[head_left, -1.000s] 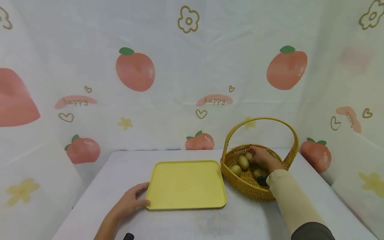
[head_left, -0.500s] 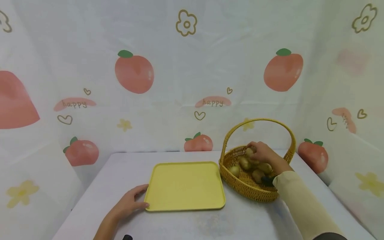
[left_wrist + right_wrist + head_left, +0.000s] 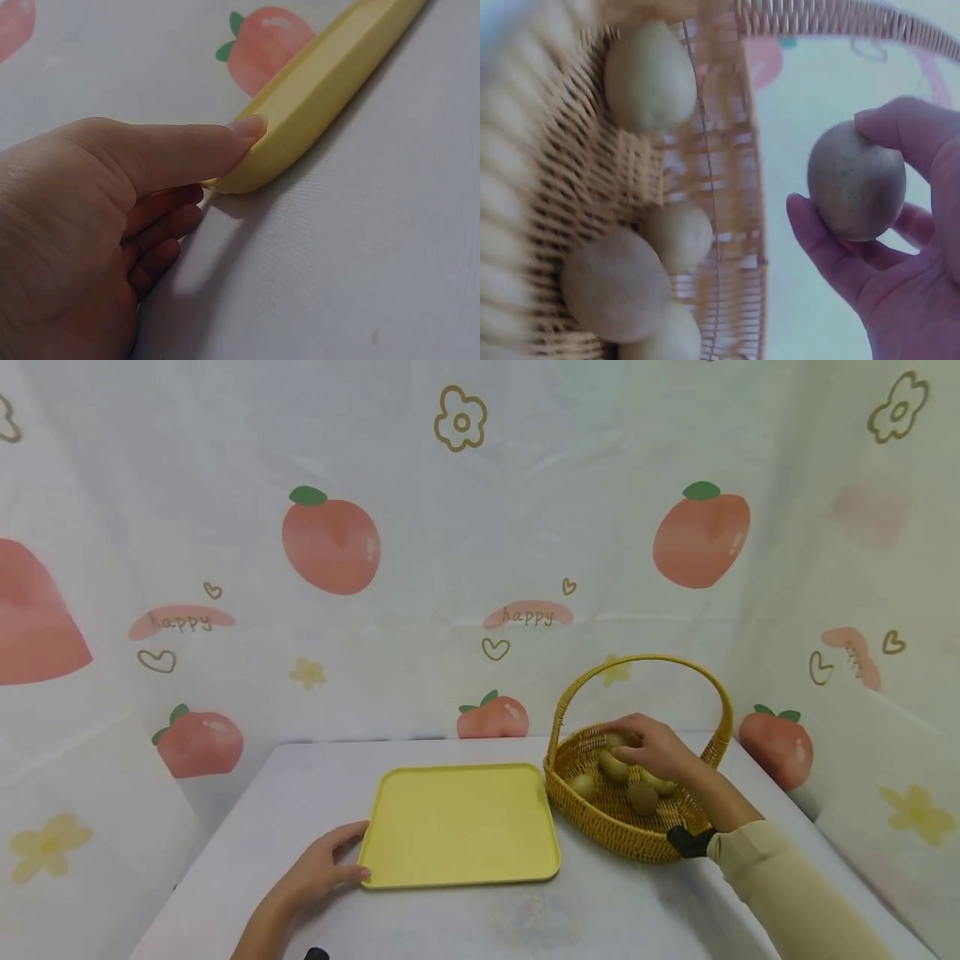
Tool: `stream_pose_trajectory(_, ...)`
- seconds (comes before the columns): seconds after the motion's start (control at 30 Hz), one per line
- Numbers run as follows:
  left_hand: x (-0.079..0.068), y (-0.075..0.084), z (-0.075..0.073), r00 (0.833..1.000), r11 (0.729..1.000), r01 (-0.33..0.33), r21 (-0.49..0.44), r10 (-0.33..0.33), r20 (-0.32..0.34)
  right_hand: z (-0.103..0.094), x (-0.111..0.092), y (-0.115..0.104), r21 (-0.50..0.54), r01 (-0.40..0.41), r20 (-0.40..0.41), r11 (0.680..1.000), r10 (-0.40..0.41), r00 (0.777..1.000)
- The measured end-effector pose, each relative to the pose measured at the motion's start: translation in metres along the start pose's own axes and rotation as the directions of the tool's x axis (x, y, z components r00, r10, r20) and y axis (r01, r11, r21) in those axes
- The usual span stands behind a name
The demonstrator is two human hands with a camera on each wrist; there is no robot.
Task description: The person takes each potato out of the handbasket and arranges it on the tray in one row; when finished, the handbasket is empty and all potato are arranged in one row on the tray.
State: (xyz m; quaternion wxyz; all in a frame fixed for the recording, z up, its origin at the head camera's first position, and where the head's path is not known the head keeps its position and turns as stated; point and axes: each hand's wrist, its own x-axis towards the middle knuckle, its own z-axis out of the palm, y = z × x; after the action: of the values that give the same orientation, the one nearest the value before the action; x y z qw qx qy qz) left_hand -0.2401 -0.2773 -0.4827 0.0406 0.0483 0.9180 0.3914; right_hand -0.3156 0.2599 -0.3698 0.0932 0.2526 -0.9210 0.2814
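Observation:
My right hand [image 3: 656,750] pinches a brownish-green kiwi [image 3: 855,184] between thumb and fingers. In the head view it overlaps the far left part of the wicker basket [image 3: 603,828], and in the right wrist view the kiwi shows outside the basket's wall. Several other kiwis lie inside, among them a browner one [image 3: 616,283] and a paler one [image 3: 651,79]. On the left, my left hand [image 3: 318,867] holds the near left corner of a shallow yellow tray [image 3: 459,827]. Its thumb [image 3: 244,129] lies over the rim, with the other fingers partly hidden behind the edge.
The basket's tall arched handle [image 3: 647,657] rises above the right arm. Tray and basket stand side by side on a white table [image 3: 442,922], and a white curtain [image 3: 420,677] printed with peaches hangs behind and at both sides. A black strap part [image 3: 690,842] sits at the right wrist.
My right hand has risen from inside the basket with the kiwi and shifted slightly left, while the forearm has swung outward. The left hand keeps its place at the tray.

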Motion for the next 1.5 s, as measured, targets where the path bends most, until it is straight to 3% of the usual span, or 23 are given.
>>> stream_pose_trajectory(0.33, 0.0, 0.001, 0.0, 1.0, 1.0, 0.015, 0.002, -0.015, 0.019, 0.02, -0.011, -0.042, 0.008, 0.051, -0.084, 0.999, -0.05, 0.995)
stream_pose_trajectory(0.67, 0.0, -0.002, -0.001, 0.995, 0.996, -0.091, -0.005, 0.091, 0.036, 0.043, 0.002, -0.082, 0.159, 0.164, -0.082, 0.974, -0.153, 0.985)
stream_pose_trajectory(1.0, 0.0, -0.003, -0.003, 0.984, 0.986, -0.167, 0.001, 0.166, 0.068, 0.099, 0.024, -0.11, 0.249, 0.225, -0.021, 0.942, -0.227, 0.974)
stream_pose_trajectory(1.27, 0.003, -0.006, -0.003, 0.982, 0.985, -0.174, -0.011, 0.174, 0.071, 0.161, 0.038, -0.138, 0.278, 0.122, 0.087, 0.953, -0.152, 0.985)
stream_pose_trajectory(1.5, 0.003, -0.004, -0.002, 0.989, 0.99, -0.136, -0.03, 0.137, 0.061, 0.207, 0.042, -0.16, 0.312, 0.064, 0.153, 0.948, -0.117, 0.981)
